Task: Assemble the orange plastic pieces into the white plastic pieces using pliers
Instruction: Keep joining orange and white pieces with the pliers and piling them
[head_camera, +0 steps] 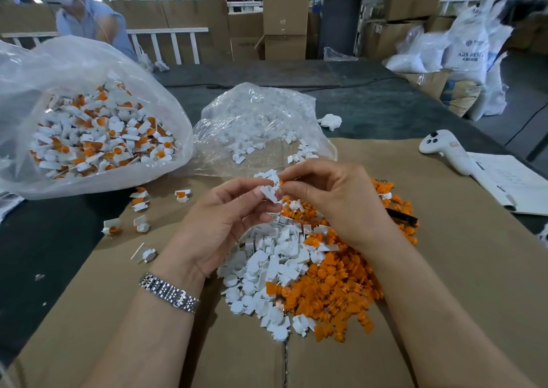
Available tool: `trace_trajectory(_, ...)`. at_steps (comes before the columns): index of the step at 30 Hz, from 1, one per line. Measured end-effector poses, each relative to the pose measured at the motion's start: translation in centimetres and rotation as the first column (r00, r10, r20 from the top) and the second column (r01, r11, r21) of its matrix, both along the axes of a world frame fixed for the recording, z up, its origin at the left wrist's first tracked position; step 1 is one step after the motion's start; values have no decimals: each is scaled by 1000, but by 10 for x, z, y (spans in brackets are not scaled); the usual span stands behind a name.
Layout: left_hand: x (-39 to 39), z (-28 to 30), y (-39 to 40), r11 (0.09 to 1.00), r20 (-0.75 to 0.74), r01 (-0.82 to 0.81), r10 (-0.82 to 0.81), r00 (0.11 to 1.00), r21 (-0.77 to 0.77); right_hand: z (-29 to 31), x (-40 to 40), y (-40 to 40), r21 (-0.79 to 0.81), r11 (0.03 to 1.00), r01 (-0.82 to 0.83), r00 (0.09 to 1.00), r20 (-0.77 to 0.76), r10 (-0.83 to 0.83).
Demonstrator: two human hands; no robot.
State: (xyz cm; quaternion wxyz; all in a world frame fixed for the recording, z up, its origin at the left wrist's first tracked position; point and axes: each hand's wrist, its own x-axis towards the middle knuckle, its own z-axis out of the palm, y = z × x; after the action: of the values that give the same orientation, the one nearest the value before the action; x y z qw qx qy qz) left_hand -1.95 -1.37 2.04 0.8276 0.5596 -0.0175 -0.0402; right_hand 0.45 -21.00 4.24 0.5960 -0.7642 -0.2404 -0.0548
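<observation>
A flattened cardboard sheet covers the near part of a dark table in a storeroom stacked with cardboard boxes, where a second person stands far left. Two clear bags lie at the far side, the left bag full of assembled white-and-orange parts and the middle bag of white pieces, with one white controller to the right. Above two heaps, white pieces left and orange pieces right, the left hand pinches one white piece and the right hand pinches a small orange piece against it.
</observation>
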Motion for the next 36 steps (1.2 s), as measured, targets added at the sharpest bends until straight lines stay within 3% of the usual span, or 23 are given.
trace_trajectory(6, -1, 1, -1, 1000, 4, 10, -10, 1000, 10, 3, -2, 1, -120, 990, 69, 991, 119, -55)
trace_trajectory(18, -2, -1, -8, 990, 71, -47, 38, 997, 130, -2, -7, 9, -261, 955, 143, 980, 175, -99)
trace_trajectory(23, -2, 1, -5, 1000, -19, -8, 7, 1000, -29, 3, -7, 5, -240, 970, 27, 998, 65, -11)
trace_trajectory(36, -4, 2, -12, 995, 5, -93, 94, 996, -19, 3, -11, 9, -317, 927, 200, 951, 292, -105)
